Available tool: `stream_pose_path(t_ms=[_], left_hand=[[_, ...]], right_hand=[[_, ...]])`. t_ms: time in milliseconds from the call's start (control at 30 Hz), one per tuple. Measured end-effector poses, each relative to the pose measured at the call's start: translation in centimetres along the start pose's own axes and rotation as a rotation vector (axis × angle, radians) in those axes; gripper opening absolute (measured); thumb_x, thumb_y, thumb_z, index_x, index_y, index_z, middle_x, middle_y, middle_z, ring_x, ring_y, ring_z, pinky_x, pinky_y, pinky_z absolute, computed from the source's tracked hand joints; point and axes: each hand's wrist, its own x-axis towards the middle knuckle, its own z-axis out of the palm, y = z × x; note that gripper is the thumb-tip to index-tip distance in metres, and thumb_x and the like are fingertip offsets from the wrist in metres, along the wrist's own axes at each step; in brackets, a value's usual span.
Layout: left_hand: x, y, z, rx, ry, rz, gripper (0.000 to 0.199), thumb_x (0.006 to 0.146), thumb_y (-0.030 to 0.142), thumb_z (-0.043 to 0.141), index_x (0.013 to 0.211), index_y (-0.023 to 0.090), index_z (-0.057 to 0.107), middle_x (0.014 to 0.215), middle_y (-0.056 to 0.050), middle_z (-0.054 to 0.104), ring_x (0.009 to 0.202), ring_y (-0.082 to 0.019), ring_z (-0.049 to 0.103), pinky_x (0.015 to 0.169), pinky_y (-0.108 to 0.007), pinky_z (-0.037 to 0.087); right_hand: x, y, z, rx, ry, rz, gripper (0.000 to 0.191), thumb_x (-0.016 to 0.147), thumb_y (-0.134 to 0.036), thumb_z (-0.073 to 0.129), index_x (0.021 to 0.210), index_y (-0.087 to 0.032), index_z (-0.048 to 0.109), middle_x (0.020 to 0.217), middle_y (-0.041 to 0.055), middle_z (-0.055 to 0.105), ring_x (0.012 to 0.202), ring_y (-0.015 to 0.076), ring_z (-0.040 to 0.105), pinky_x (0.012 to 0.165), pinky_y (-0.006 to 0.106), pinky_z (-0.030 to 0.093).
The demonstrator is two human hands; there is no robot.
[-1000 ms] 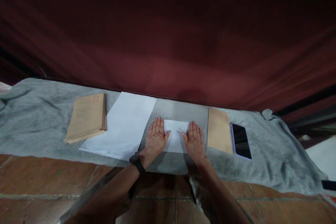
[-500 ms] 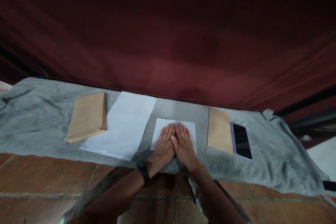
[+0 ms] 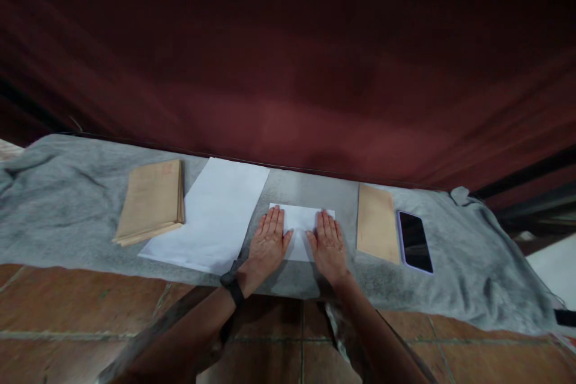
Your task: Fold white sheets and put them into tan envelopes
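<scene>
A small white sheet of paper (image 3: 299, 243), perhaps folded, lies flat on the grey cloth in front of me. My left hand (image 3: 268, 240) rests flat on its left side, fingers stretched forward and thumb out. On the right side my right hand (image 3: 329, 245) lies flat in the same way, covering that edge. Between the two thumbs the middle of the paper shows. Left of my left hand are larger white sheets (image 3: 220, 210). A brown envelope (image 3: 377, 222) lies to the right of my right hand.
A stack of brown envelopes (image 3: 150, 195) overlaps the large white sheets at the left. Right of the single envelope is a phone (image 3: 414, 242) with a dark screen. The grey cloth (image 3: 472, 264) covers a long narrow surface against a dark red backdrop (image 3: 288, 72). Below are floor tiles (image 3: 81, 306).
My hands were together at the middle of the small paper. They have slid apart, the left one to the left edge and the right one to the right edge.
</scene>
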Motion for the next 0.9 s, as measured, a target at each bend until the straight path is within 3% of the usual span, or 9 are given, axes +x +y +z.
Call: stream_pose_path(t_ms=[400, 500, 667, 733, 900], left_hand=[[0.4, -0.7, -0.6, 0.009, 0.031, -0.101, 0.065, 0.104, 0.037, 0.034, 0.155, -0.003, 0.035, 0.16, -0.027, 0.037, 0.152, -0.035, 0.032, 0.124, -0.056, 0.028], [0.4, 0.5, -0.8, -0.019, 0.01, -0.016, 0.062, 0.104, 0.033, 0.034, 0.157, 0.001, 0.032, 0.162, -0.023, 0.036, 0.154, -0.032, 0.028, 0.125, -0.054, 0.028], [0.1, 2.6, 0.3, -0.056, -0.072, 0.189, 0.063, 0.099, 0.019, 0.034, 0.161, 0.009, 0.025, 0.166, -0.016, 0.033, 0.156, -0.025, 0.024, 0.127, -0.05, 0.027], [0.0, 2.7, 0.8, -0.037, -0.084, 0.204, 0.064, 0.098, 0.016, 0.034, 0.161, 0.009, 0.025, 0.166, -0.015, 0.033, 0.156, -0.025, 0.024, 0.127, -0.049, 0.025], [0.2, 1.8, 0.5, -0.011, -0.093, 0.174, 0.058, 0.1, 0.018, 0.032, 0.157, 0.005, 0.034, 0.164, -0.017, 0.037, 0.155, -0.025, 0.027, 0.128, -0.049, 0.023]], right_hand=[[-0.4, 1.3, -0.1, -0.087, 0.093, 0.126, 0.07, 0.108, -0.049, 0.031, 0.155, 0.003, 0.035, 0.157, 0.0294, 0.041, 0.148, 0.0366, 0.038, 0.119, 0.057, 0.032], [0.1, 0.3, -0.6, -0.041, 0.047, 0.107, 0.069, 0.108, -0.047, 0.03, 0.156, 0.003, 0.034, 0.159, 0.0287, 0.038, 0.151, 0.036, 0.033, 0.121, 0.057, 0.03], [0.7, -2.3, -1.0, 0.115, -0.137, -0.058, 0.06, 0.109, -0.039, 0.025, 0.16, -0.008, 0.031, 0.166, 0.016, 0.032, 0.156, 0.0256, 0.026, 0.126, 0.049, 0.026], [0.8, -2.8, -0.9, 0.121, -0.173, -0.078, 0.058, 0.109, -0.039, 0.024, 0.16, -0.011, 0.033, 0.165, 0.0137, 0.034, 0.155, 0.0243, 0.027, 0.127, 0.049, 0.024], [1.0, -2.4, -0.7, 0.055, -0.146, -0.078, 0.059, 0.109, -0.039, 0.027, 0.157, -0.006, 0.036, 0.164, 0.0182, 0.034, 0.154, 0.0274, 0.029, 0.126, 0.05, 0.023]])
